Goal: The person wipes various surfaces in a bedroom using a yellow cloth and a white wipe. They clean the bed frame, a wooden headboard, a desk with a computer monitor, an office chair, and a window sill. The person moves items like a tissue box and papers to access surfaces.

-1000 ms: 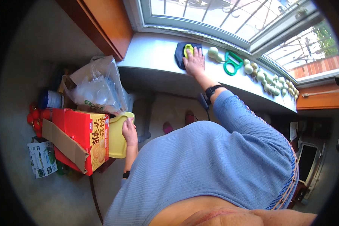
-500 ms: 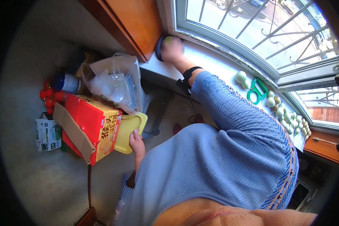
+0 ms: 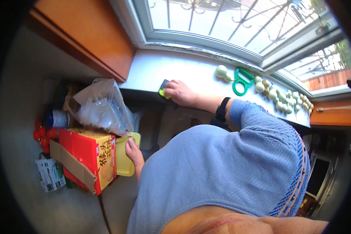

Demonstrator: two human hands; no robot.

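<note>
My right hand [image 3: 180, 93] is closed on a small dark grey and yellow-green thing [image 3: 162, 89], a brush or a sponge; I cannot tell which. It rests at the near edge of the white windowsill [image 3: 144, 72]. Lower at left, my left hand [image 3: 134, 152] grips the edge of a shallow yellow tray-like piece [image 3: 123, 162] with a raised rim. That piece is below the sill, partly hidden behind a red and yellow carton [image 3: 105, 162].
On the sill to the right lie a green ring-shaped tool [image 3: 240, 86] and several pale green gourds [image 3: 279, 97]. An orange wooden cabinet [image 3: 93, 35] stands at the sill's left end. Left of my left hand are a stuffed plastic bag [image 3: 101, 107] and a blue-and-white container [image 3: 58, 118].
My right hand has come from the sill's far left corner by the window to its near edge, still holding the dark and yellow-green thing. The left hand keeps its hold; the view has shifted.
</note>
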